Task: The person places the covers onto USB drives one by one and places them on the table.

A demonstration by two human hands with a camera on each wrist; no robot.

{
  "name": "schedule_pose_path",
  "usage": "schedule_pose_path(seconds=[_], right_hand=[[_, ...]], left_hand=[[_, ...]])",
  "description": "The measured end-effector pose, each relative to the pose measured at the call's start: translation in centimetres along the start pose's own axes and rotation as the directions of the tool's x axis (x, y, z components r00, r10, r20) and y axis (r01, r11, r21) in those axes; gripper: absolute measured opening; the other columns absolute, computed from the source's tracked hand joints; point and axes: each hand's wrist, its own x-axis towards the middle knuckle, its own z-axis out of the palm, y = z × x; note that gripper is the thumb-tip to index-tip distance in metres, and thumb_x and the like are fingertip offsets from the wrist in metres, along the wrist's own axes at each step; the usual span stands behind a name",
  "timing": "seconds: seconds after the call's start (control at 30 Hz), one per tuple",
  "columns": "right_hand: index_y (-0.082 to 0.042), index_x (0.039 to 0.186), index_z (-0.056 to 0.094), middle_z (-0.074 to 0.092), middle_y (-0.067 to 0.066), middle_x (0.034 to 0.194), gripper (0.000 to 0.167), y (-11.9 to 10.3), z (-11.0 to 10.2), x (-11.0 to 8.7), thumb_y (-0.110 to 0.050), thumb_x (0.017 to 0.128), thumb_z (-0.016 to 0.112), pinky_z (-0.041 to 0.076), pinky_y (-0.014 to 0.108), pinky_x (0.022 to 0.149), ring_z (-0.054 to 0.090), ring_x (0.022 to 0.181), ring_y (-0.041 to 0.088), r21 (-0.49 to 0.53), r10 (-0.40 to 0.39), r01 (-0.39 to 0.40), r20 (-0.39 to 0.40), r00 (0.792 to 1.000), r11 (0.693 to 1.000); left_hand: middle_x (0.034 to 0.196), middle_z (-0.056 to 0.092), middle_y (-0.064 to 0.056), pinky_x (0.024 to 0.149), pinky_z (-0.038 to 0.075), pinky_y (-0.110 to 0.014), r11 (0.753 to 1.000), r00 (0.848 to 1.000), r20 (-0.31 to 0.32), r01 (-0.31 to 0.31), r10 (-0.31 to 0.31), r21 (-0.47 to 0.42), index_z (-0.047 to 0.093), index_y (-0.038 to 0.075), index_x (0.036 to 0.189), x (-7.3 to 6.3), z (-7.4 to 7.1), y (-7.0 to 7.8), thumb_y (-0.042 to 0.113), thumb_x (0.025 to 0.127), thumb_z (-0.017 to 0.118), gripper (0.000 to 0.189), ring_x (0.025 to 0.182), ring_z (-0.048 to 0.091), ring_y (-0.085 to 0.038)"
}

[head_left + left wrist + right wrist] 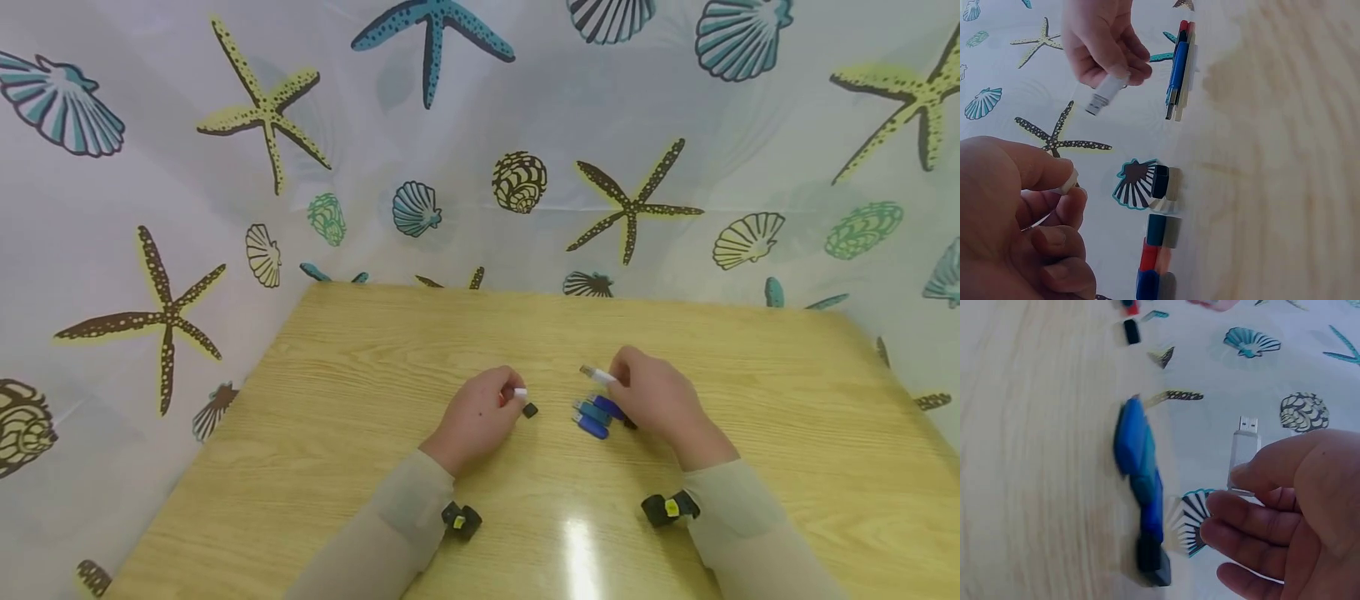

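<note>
My right hand (660, 400) pinches a white USB flash drive (1245, 453) between thumb and fingers, its metal plug bare and pointing toward the left hand. Between the thumb and forefinger of my left hand (477, 417) is a small white cap (1069, 181). The two hands are apart, both over the table. Just below the right hand lies a group of uncapped flash drives: a blue one (592, 427), a teal one (596, 412) and another blue one, with a black one (1152, 559) partly hidden in the head view. Beside the left fingertips lies a black cap (530, 410).
Close to the left hand, a teal cap (1156, 230), a red cap (1149, 254) and a blue cap (1147, 284) lie in a row, mostly hidden by that hand in the head view. A shell-and-starfish cloth (465, 167) hangs behind the wooden table (360, 358).
</note>
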Motion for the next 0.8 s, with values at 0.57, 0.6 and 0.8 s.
schedule_pose_path(seconds=[0.57,0.6,0.8], right_hand=[[-0.015,0.102,0.062,0.068,-0.003,0.089,0.007,-2.2,0.3,-2.5,-0.018,0.099,0.068,0.047,0.035,0.064,0.055,0.071,0.017,0.137,-0.168,0.178,-0.083,0.982,0.974],[-0.015,0.102,0.063,0.068,-0.003,0.089,0.007,-2.3,0.4,-2.5,-0.018,0.099,0.068,0.048,0.036,0.066,0.057,0.072,0.016,0.137,-0.174,0.184,-0.086,0.981,0.973],[-0.016,0.101,0.065,0.069,-0.005,0.089,0.006,-3.1,0.7,-2.8,-0.019,0.098,0.07,0.05,0.038,0.07,0.06,0.074,0.012,0.106,-0.223,0.234,-0.101,0.969,0.966]], left_hand=[[0.108,0.065,0.011,0.082,0.051,-0.032,1.0,1.0,0.013,-0.023,0.022,0.009,0.07,0.024,0.112,0.1,0.0,0.3,0.026,0.103,0.062,0.013,0.091,0.058,-0.01],[0.109,0.066,0.012,0.082,0.051,-0.032,1.0,1.0,0.013,-0.024,0.024,0.008,0.07,0.024,0.113,0.0,0.0,0.4,0.026,0.103,0.062,0.013,0.091,0.058,-0.01],[0.105,0.066,0.013,0.076,0.051,-0.032,0.999,0.999,0.016,-0.033,0.033,-0.029,0.071,0.024,0.113,-0.1,-0.1,0.7,0.025,0.102,0.063,0.014,0.086,0.058,-0.011]])
